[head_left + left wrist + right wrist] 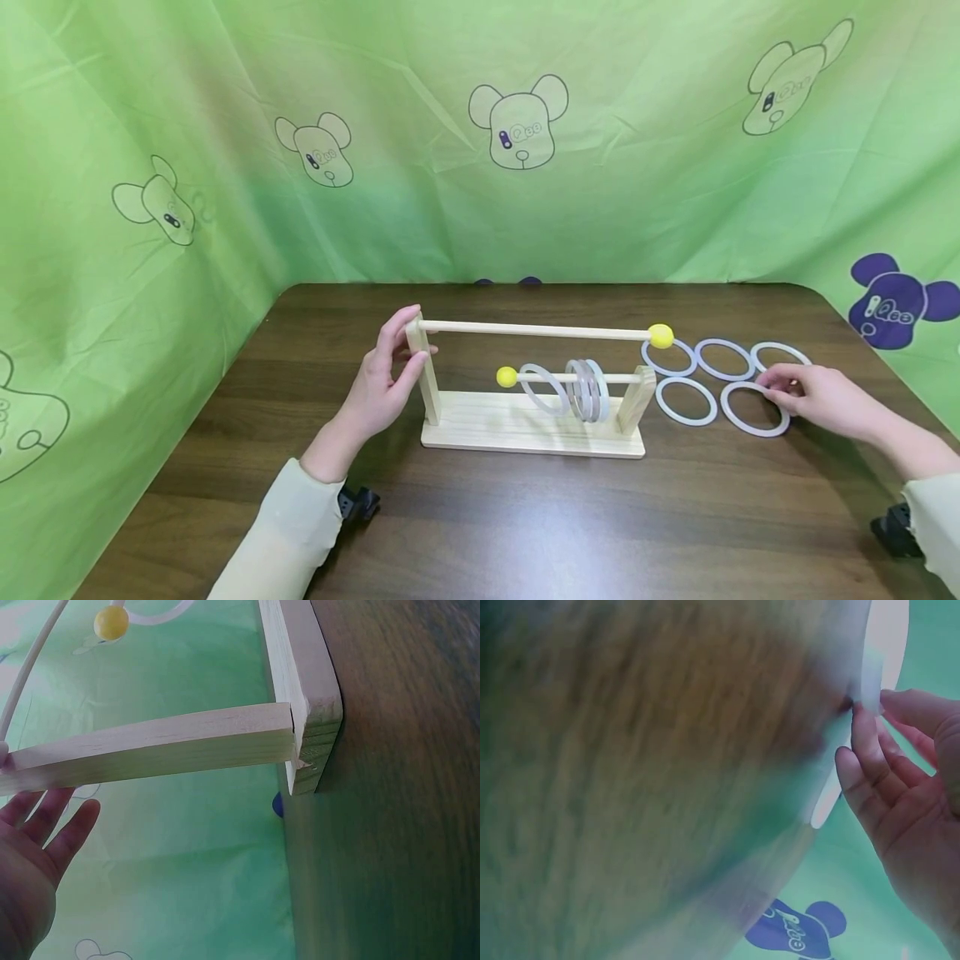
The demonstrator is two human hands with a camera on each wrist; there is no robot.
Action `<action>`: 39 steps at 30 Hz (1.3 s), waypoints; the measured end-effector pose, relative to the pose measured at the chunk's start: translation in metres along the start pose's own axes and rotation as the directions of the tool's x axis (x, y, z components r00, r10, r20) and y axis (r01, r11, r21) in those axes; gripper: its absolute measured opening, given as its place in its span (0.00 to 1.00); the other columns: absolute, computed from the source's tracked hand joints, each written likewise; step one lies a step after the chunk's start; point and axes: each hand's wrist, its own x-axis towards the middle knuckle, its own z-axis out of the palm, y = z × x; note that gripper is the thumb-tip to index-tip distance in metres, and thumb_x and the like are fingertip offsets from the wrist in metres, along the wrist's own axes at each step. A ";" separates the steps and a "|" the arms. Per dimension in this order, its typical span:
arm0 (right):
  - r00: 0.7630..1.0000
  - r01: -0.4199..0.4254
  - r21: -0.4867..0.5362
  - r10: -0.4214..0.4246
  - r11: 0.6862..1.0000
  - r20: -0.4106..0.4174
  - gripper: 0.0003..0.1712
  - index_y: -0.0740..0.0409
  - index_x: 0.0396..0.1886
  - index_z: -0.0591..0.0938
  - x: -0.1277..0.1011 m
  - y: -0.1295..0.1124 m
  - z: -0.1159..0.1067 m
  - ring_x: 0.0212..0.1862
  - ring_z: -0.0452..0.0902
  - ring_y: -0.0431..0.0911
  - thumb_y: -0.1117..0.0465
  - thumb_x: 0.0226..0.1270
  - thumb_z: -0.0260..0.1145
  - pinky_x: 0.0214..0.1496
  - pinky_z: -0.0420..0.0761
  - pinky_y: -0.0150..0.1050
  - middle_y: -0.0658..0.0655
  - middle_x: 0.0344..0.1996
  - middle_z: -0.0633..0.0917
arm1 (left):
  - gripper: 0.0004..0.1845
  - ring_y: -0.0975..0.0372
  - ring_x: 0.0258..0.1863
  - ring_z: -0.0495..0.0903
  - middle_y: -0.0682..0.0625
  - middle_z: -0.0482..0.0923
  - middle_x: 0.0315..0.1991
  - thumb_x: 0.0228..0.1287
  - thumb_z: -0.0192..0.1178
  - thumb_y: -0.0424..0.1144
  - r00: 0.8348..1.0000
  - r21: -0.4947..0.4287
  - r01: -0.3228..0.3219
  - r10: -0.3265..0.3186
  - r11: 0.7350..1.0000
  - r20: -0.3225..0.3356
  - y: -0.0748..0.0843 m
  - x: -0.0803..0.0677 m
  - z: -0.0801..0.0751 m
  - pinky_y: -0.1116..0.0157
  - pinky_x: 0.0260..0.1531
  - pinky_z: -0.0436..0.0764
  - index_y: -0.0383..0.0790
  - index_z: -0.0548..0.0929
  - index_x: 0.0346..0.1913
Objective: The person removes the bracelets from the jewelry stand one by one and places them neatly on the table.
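Head view: dark wooden table [525, 517] against bear-printed green curtain [480, 167].

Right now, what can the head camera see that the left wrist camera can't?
Only the head view shows the five loose white rings on the table, the rings on the lower rod, and the right hand touching the ring nearest it. Only the left wrist view shows the joint between the rack's post and base up close. Both show the left hand at the wooden rack and a yellow ball.
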 end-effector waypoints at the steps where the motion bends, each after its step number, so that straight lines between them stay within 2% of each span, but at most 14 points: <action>1: 1.000 0.006 -0.003 -0.006 1.000 -0.001 0.11 0.57 0.29 0.81 0.000 0.001 0.001 0.26 0.65 0.28 0.75 0.50 0.71 0.25 0.67 0.32 0.35 0.22 0.74 | 0.32 0.44 0.40 0.82 0.37 0.79 0.47 0.66 0.54 0.20 1.000 0.000 0.002 -0.002 1.000 0.001 0.000 0.000 0.000 0.55 0.43 0.81 0.38 0.58 0.69; 9: 1.000 0.025 -0.016 -0.025 1.000 -0.011 0.13 0.56 0.28 0.81 0.003 0.001 0.006 0.26 0.64 0.29 0.76 0.48 0.72 0.26 0.66 0.32 0.36 0.23 0.71 | 0.31 0.47 0.41 0.83 0.37 0.79 0.47 0.65 0.54 0.20 1.000 0.005 0.000 0.000 1.000 0.002 0.000 0.000 0.000 0.54 0.43 0.81 0.36 0.57 0.69; 12: 1.000 0.021 -0.014 -0.021 1.000 -0.012 0.14 0.56 0.28 0.80 0.005 0.001 0.007 0.26 0.64 0.29 0.76 0.48 0.72 0.26 0.66 0.31 0.37 0.23 0.71 | 0.32 0.48 0.41 0.83 0.37 0.79 0.47 0.65 0.54 0.20 1.000 0.008 -0.001 0.001 1.000 -0.001 -0.001 0.000 -0.001 0.54 0.43 0.81 0.38 0.58 0.69; 18: 1.000 -0.002 -0.016 0.002 1.000 -0.001 0.14 0.56 0.27 0.79 0.008 -0.001 0.007 0.26 0.64 0.29 0.76 0.49 0.72 0.25 0.67 0.32 0.39 0.23 0.71 | 0.32 0.44 0.40 0.83 0.37 0.79 0.46 0.66 0.54 0.20 1.000 0.005 -0.003 0.003 1.000 0.001 -0.001 0.000 -0.001 0.55 0.43 0.81 0.37 0.57 0.69; 24: 1.000 -0.013 -0.017 0.013 1.000 -0.004 0.14 0.55 0.28 0.79 0.009 -0.002 0.006 0.25 0.63 0.29 0.76 0.49 0.72 0.25 0.67 0.32 0.40 0.23 0.71 | 0.32 0.47 0.41 0.83 0.38 0.79 0.47 0.66 0.54 0.20 1.000 0.014 -0.005 0.004 1.000 0.007 -0.002 0.000 0.000 0.55 0.43 0.81 0.37 0.57 0.69; 31: 0.999 -0.033 -0.005 0.033 0.999 0.004 0.12 0.56 0.30 0.80 0.010 -0.002 0.004 0.25 0.66 0.29 0.74 0.50 0.72 0.26 0.69 0.33 0.40 0.24 0.74 | 0.32 0.46 0.41 0.83 0.38 0.78 0.47 0.66 0.54 0.21 1.000 0.010 -0.002 0.002 1.000 0.008 -0.002 0.000 0.000 0.54 0.43 0.81 0.39 0.57 0.70; 39: 0.998 -0.063 0.036 0.064 0.997 -0.028 0.11 0.58 0.33 0.81 0.010 -0.013 -0.007 0.26 0.71 0.28 0.73 0.53 0.72 0.27 0.71 0.30 0.39 0.24 0.79 | 0.31 0.47 0.41 0.83 0.37 0.79 0.48 0.66 0.54 0.20 1.000 0.011 -0.002 0.002 1.000 0.003 -0.001 0.000 0.000 0.55 0.43 0.81 0.35 0.57 0.68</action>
